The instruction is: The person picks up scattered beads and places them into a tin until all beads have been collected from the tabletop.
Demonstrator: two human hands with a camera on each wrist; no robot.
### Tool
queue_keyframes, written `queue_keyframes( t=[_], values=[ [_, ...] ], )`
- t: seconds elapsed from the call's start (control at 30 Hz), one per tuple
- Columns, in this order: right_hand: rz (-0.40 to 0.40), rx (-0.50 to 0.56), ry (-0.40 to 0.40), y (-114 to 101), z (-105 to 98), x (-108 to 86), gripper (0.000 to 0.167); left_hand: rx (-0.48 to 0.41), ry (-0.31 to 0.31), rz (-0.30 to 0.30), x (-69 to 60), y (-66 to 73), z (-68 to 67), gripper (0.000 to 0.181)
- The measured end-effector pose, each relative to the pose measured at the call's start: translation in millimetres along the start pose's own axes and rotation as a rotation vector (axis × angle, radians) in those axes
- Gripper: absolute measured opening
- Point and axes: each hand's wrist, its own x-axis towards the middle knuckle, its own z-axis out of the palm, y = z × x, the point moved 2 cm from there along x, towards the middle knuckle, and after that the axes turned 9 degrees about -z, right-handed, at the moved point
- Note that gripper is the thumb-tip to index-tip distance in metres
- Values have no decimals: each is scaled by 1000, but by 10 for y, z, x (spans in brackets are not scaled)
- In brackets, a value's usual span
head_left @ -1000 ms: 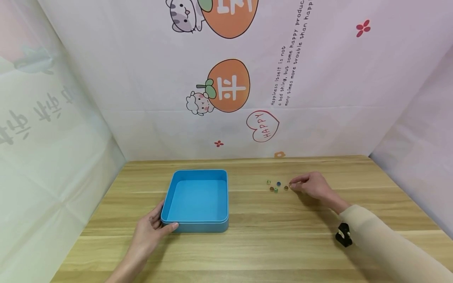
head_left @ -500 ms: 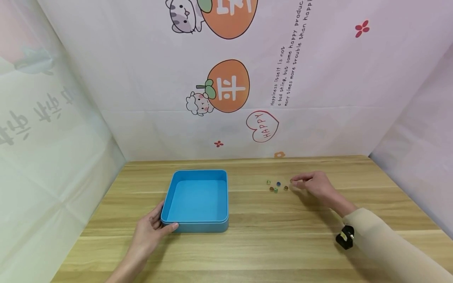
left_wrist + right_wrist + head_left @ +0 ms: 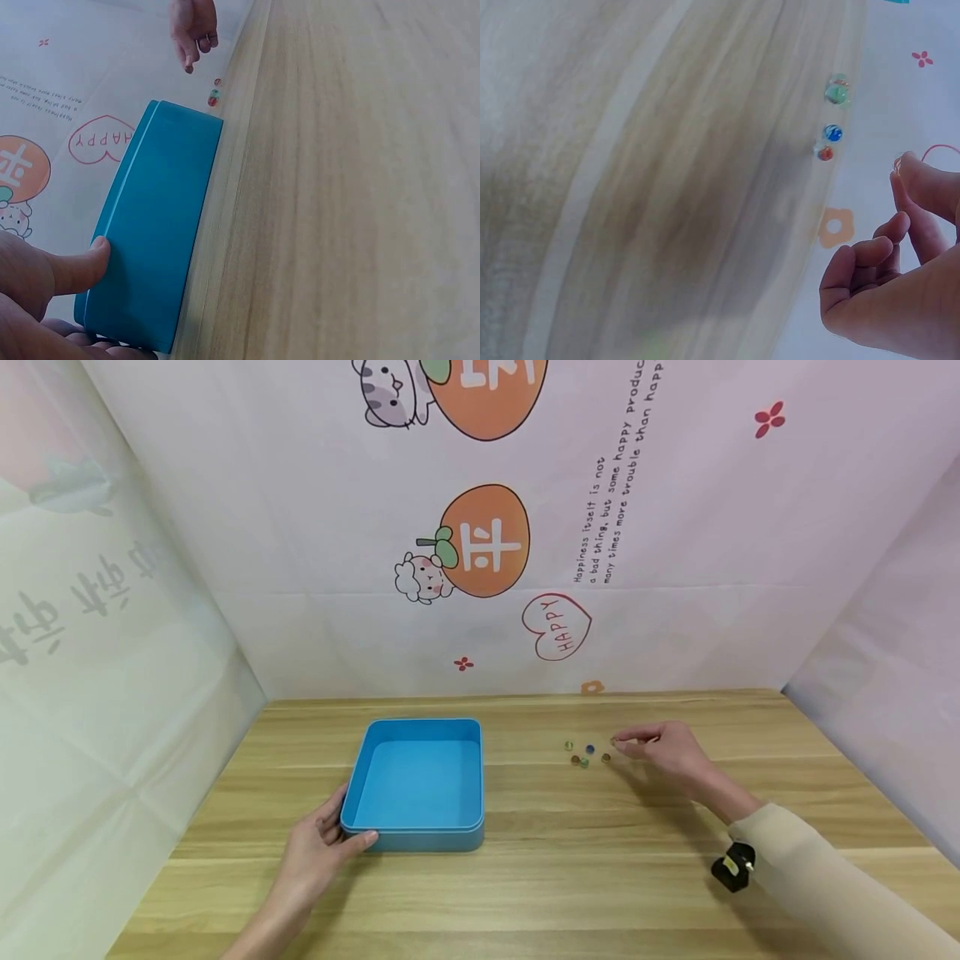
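A square blue box (image 3: 423,841), with no lid on it, sits on the wooden table left of centre. My left hand (image 3: 313,852) grips its near left corner, thumb on the front wall and fingers along the left side; the left wrist view shows the thumb (image 3: 84,268) against the wall. Over on the right, my right hand (image 3: 671,753) pinches a small glass marble (image 3: 898,163) between thumb and forefinger, above the table. Just left of that hand lie several loose marbles: a blue one (image 3: 590,749), a brown one (image 3: 606,758), and green and reddish ones.
A white printed cloth (image 3: 337,643) hangs behind the table's back edge, and more cloth (image 3: 127,710) closes off the left and right sides. A black device (image 3: 733,868) is strapped beneath the right sleeve (image 3: 810,868). Wooden tabletop (image 3: 525,893) stretches in front of the box.
My right hand has raised the pinched marble from the table, and has shifted slightly left since half a second ago. The left hand, the box and the loose marbles stay in place.
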Motion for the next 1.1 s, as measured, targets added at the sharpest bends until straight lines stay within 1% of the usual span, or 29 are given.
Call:
queue_keyframes(
  t=[0.23,0.47,0.6,0.97,1.1],
  values=[
    [-13,14,-4,-148,-8,-27,33,-12,-8,-10,-2,11,0,90],
    [-31,0,6,-261,9,-22,32,-1,-9,10,-11,16,-1,90],
    [-37,-7,9,-337,27,-16,31,3,-7,10,-12,14,0,90],
    [-37,4,-9,-525,88,1,32,-10,-5,-10,-18,18,-2,91],
    [-32,17,-23,-593,116,10,33,-9,-5,-7,-17,20,2,91]
  ],
)
